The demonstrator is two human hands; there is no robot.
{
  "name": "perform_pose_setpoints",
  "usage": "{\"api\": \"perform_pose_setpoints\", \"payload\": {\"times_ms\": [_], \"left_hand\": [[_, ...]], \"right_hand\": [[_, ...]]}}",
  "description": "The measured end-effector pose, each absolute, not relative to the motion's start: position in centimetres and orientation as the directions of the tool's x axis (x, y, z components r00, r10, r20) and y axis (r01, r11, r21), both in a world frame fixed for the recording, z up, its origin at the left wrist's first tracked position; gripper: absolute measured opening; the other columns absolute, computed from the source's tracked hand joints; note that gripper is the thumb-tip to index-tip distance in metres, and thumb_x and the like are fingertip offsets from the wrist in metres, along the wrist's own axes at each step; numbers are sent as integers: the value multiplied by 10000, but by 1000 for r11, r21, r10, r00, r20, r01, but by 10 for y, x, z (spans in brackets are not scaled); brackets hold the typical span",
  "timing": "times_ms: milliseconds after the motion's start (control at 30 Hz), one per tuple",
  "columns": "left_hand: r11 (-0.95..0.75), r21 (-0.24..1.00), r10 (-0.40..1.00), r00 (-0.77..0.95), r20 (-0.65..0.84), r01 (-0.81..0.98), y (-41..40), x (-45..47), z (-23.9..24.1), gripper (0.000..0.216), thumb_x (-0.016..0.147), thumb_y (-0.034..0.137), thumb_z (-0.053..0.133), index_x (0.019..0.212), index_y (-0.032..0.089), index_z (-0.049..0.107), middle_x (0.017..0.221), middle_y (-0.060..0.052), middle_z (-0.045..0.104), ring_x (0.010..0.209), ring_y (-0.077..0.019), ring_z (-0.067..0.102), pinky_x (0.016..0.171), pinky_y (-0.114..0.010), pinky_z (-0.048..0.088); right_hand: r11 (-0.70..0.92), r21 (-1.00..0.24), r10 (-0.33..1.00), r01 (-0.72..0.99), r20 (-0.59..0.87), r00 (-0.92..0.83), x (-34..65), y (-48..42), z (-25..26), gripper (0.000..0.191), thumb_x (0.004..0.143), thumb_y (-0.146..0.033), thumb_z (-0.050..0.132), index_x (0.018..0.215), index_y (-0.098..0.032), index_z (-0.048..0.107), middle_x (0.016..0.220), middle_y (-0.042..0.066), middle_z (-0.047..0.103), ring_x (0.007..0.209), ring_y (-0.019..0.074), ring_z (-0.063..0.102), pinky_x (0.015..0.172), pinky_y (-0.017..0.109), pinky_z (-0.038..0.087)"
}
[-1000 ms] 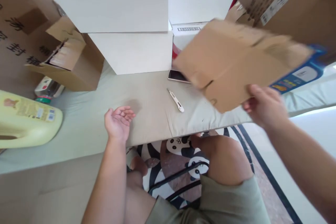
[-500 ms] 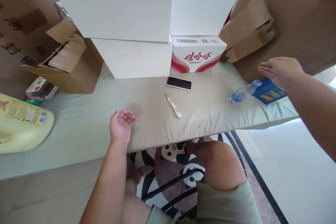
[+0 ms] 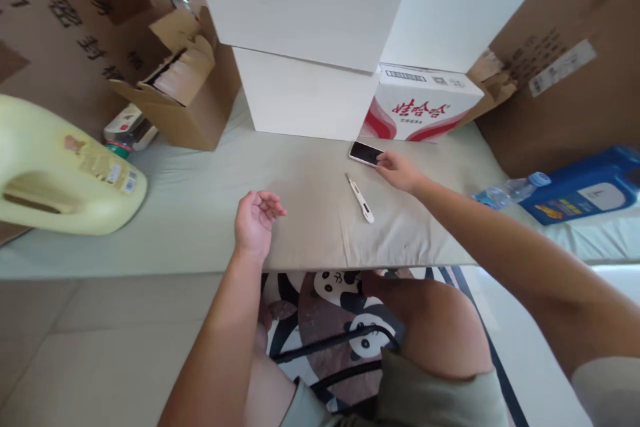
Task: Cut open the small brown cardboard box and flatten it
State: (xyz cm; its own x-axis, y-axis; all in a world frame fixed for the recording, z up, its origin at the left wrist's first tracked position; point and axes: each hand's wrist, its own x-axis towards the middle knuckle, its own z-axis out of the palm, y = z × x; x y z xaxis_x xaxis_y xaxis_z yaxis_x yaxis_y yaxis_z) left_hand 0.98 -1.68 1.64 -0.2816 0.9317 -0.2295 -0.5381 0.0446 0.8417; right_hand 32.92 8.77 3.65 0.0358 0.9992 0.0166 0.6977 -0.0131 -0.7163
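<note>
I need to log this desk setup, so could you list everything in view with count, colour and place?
phone: 1, black, on the mat before the red-and-white carton
utility knife: 1, white, on the mat between the hands
mat: 1, pale green, under everything
white boxes: 2, stacked, centre back
carton: 1, red and white, behind the phone
open cardboard box: 1, brown, back left
jug: 1, yellow, far left, lying down
water bottle: 1, clear, right
blue container: 1, far right
right hand: fingers touching the phone
left hand: open, palm up, resting on the mat
</note>
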Motion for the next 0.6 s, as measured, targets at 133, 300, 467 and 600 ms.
{"api": "perform_pose_setpoints", "payload": {"times_ms": [133,300,467,600], "left_hand": [[31,840,936,-279,-215,-542,-21,0,15,382,872,423,502,633,166,652,591,-59,588,546,-151,573,578,-277,516],[-31,821,943,-290,-166,-570,-21,-12,17,381,849,461,524,633,176,655,576,-55,590,532,-155,566,581,-297,493],[-29,839,972,-213,-104,-543,-27,-30,21,398,839,517,530,634,203,665,379,66,303,367,-100,327,619,-312,456],[-67,846,969,-238,-71,-529,-35,-53,24,415,823,570,553,659,208,670,388,81,272,375,-89,289,637,-309,437]], "right_hand": [[194,-638,980,745,90,-179,251,116,54,246,768,-247,649,1010,-200,657,985,85,741,918,231,662,968,447,507],[472,-472,873,744,134,-469,158,128,95,402,830,-239,565,1226,-198,617,1088,106,740,1004,259,682,940,435,523],[588,-350,800,729,119,-587,40,146,104,685,853,-197,536,1518,-204,370,1160,129,713,1056,301,675,966,483,530],[647,-348,760,679,216,-613,-50,158,103,671,840,-177,558,1491,-182,397,1498,180,473,1358,379,512,1088,587,446]]}}
